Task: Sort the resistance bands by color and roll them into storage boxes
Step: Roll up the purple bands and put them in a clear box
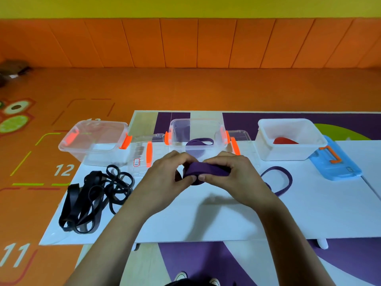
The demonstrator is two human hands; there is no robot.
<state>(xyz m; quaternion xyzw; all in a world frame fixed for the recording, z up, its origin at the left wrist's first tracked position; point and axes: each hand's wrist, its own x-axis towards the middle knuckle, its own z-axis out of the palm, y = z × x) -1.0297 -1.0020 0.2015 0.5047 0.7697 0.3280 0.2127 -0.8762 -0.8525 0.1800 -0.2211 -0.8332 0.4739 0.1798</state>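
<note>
Rolling a purple band (206,171), left hand (168,175) and right hand (229,174) fingers clamped on it; middle box (195,120) holds purple, right box (266,150) red; black bands (71,200) lower left unsorted.

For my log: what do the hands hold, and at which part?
The left hand and the right hand both pinch the purple band, one at each side of its rolled part.

Bright, even indoor light; soft shadows under the forearms; wide-angle bending at edges, slight softness.
</note>
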